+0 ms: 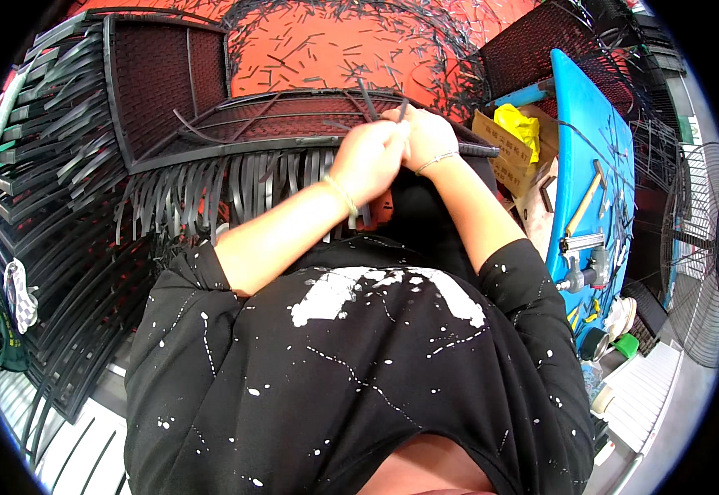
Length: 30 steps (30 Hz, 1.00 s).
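The left hand (367, 163) and right hand (428, 139) meet at the near edge of the frame (235, 152), both closed on black strip (367, 99), two ends jutting up, left of one table (575, 157) bearing one hammer (584, 203).

L hand (367, 161) & R hand (429, 136) were tog. in front of chest, touching, R a bit higher & farther fwd. Both were closed, fingers (394, 114) curled in, L thumb nr R hand. L forearm (281, 239) angled up & to the R, R forearm (481, 206) up & to the L, both bare below the sleeves. Elbows looked bent; exact fingertip pos. was hard to see.
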Available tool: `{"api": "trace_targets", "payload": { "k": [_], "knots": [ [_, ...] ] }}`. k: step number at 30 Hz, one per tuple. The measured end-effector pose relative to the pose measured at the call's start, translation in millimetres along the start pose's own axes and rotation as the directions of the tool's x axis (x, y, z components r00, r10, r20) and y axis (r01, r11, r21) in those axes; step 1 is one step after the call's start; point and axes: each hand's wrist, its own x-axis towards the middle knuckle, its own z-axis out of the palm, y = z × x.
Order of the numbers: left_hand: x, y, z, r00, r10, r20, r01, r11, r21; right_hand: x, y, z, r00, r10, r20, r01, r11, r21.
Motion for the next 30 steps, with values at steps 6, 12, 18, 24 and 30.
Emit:
{"api": "trace_targets", "payload": {
  "k": [6, 12, 18, 24, 30],
  "knots": [
    [-27, 37, 1, 0.999, -0.034, 0.023, 0.037, 0.989, -0.145, -1, -3, -10, 0.997, 0.044, 0.065, -0.036, 0.993, -0.110],
    [-13, 29, -6, 0.997, -0.078, 0.001, 0.077, 0.980, -0.181, -3, 1, -2, 1.000, -0.014, -0.028, 0.014, 1.000, -0.016],
    [23, -7, -34, 0.988, 0.008, -0.152, -0.024, 0.994, -0.105, -20, -8, -32, 0.792, -0.225, -0.567, 0.403, 0.891, 0.209],
    [36, -18, -46, 0.998, -0.063, -0.023, 0.059, 0.990, -0.128, -3, -22, -42, 0.696, -0.433, -0.572, 0.482, 0.873, -0.074],
    [9, -16, -64, 0.989, 0.131, 0.071, -0.147, 0.780, 0.608, 26, -7, -37, 0.701, -0.343, -0.625, 0.419, 0.907, -0.028]
  ]
}}
